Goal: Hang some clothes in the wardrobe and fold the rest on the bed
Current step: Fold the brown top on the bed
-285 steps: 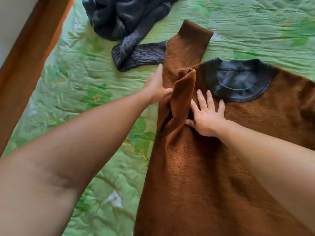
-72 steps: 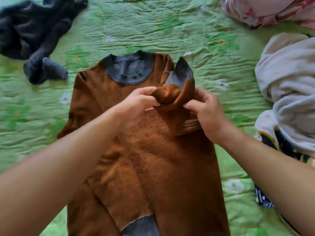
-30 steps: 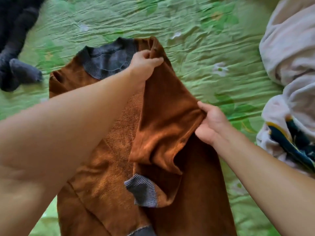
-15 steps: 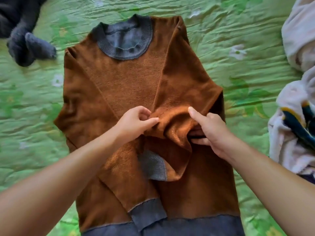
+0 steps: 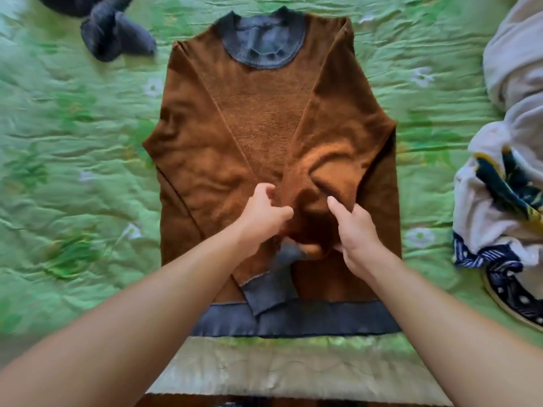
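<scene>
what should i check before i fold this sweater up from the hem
1. sweater flat on the bedspread: ok
2. flat sleeve folded across, cuff by the hem: ok
3. bunched sleeve smoothed: not ok, lumpy
4. hands free for the hem: not ok, left hand pinches the bunched sleeve, right hand touches it
5. white pile clear of the sweater: ok

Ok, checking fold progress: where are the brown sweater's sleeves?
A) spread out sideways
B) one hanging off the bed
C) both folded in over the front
C: both sleeves lie across the front of the brown sweater, one grey cuff near the hem; left hand and right hand at the bunched sleeve.
</scene>
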A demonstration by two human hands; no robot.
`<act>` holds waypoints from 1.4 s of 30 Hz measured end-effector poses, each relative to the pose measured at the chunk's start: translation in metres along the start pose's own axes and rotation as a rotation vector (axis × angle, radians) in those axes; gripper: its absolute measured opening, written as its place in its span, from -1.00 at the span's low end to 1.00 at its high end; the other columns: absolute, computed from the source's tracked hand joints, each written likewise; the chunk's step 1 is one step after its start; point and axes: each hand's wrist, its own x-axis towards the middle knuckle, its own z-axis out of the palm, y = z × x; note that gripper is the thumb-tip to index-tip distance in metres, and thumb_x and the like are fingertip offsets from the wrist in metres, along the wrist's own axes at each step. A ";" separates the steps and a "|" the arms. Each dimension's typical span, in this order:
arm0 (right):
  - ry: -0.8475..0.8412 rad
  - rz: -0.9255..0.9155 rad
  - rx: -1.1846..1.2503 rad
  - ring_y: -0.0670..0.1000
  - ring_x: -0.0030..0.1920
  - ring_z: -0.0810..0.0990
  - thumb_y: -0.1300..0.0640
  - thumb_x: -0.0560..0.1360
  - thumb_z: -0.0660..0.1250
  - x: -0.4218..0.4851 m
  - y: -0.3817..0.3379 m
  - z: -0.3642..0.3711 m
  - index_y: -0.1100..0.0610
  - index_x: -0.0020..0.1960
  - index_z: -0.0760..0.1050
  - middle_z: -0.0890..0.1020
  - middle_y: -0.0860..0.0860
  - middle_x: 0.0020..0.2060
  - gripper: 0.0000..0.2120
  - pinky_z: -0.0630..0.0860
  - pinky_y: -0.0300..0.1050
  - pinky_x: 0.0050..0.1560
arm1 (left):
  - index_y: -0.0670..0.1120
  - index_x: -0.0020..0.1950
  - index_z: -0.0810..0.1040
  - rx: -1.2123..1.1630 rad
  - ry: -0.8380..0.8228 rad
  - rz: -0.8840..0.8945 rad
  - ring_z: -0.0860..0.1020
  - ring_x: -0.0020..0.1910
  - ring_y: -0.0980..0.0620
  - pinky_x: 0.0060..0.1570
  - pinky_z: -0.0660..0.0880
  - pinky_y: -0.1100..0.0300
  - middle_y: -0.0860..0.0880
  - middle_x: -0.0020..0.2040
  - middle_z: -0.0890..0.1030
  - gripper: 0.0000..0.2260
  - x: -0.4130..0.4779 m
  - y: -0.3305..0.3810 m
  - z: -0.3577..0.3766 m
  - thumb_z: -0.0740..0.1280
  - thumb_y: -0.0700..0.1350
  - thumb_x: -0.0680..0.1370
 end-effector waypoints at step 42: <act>0.022 0.115 -0.181 0.06 -0.02 0.70 0.31 0.41 0.48 -0.083 0.116 -0.006 0.04 0.05 0.58 0.74 -0.05 -0.09 -0.72 0.62 0.06 0.08 | 0.07 0.02 0.58 -0.129 0.296 -0.048 0.51 -0.25 0.15 -0.28 0.46 0.28 0.01 -0.04 0.62 -0.68 -0.109 -0.151 -0.027 0.28 -0.34 0.46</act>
